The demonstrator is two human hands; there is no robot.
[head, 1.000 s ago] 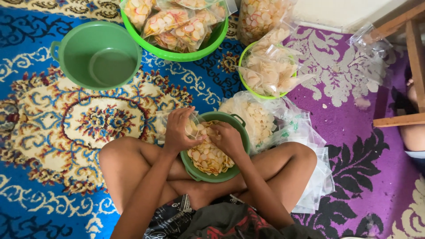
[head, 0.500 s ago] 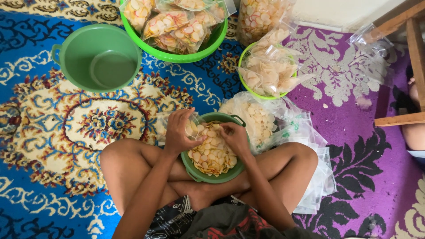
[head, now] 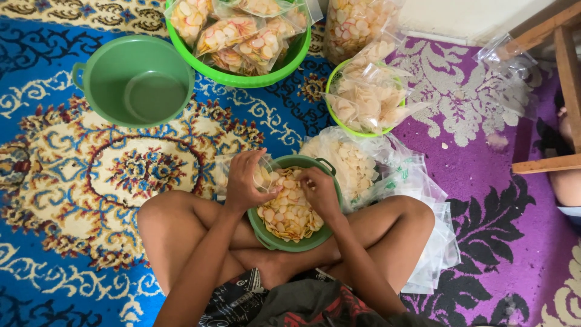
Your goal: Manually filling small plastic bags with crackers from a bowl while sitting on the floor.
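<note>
We are seeing soft, even daylight, brightest toward one o'clock near the pale wall [head: 484, 18]. Glare is glinting off the plastic bags [head: 423, 181]. Shadows are staying faint; edges are bending slightly, focus holding sharp.

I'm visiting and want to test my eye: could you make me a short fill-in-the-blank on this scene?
1. The left hand holds a small clear ____ at the rim of the green bowl in the lap.
2. That bowl is filled with pale round ____.
3. The green bucket on the blue carpet is ____.

Missing words: bag; crackers; empty
</note>
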